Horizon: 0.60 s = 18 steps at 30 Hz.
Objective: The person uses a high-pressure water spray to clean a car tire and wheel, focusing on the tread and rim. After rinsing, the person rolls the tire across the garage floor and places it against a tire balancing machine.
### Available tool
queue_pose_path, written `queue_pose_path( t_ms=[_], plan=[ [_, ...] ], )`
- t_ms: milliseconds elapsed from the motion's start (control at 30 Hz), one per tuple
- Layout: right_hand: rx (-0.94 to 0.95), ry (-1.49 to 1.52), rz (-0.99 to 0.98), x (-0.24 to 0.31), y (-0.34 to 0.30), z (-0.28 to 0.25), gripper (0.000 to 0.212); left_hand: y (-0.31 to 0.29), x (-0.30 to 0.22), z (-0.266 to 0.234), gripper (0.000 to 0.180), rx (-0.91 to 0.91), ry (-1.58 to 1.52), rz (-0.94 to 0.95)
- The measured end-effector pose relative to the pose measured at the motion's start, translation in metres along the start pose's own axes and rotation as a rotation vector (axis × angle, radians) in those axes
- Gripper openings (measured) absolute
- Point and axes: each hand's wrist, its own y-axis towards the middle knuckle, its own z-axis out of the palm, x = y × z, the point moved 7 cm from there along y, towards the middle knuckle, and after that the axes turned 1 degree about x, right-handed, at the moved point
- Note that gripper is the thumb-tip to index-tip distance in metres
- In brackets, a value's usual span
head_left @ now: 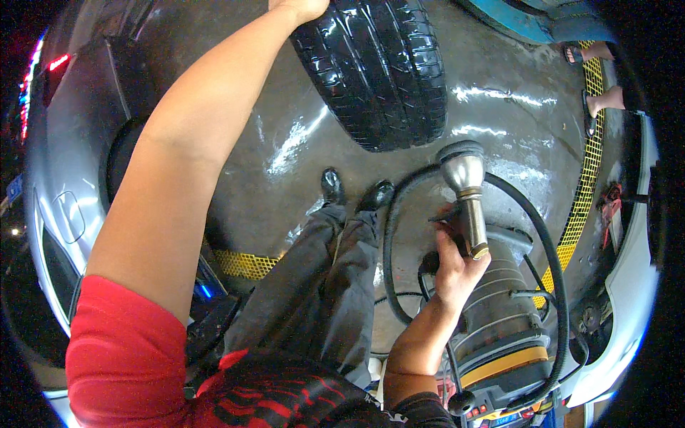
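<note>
A wet black tyre [382,78] stands on the floor ahead of me, its grooved tread facing me. My left hand [303,7] is at the tyre's upper left edge, seemingly touching it. The top of the picture cuts off its fingers, so their grip is hidden. On the right, my right hand [457,267] is closed around a silver metal power tool [471,207], which has a bell-shaped body and a dark round head pointing away from me. This head sits just below and right of the tyre, apart from it.
A grey drum-shaped machine [499,292] with a yellow band stands at my right. A black hose [549,235] loops around it and the tool. A silver car [68,192] is at the left, a white vehicle [635,299] far right. Yellow grating [591,143] and someone's sandalled feet [591,107] lie beyond.
</note>
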Motion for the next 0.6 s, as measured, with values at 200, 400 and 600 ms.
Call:
queue_pose_path(
  t_ms=[200,400,600],
  plan=[
    [0.097,0.047,0.01,0.005,-0.001,0.009,0.033,0.016,0.032,-0.007,0.062,0.057,-0.035,-0.038],
    [0.162,0.051,0.041,0.016,-0.002,0.018,0.031,-0.037,0.003,-0.011,0.067,-0.118,0.122,-0.182],
    [0.14,0.001,-0.065,0.042,0.02,0.034,0.026,-0.078,-0.003,0.003,0.078,-0.227,0.128,-0.009]
  ],
)
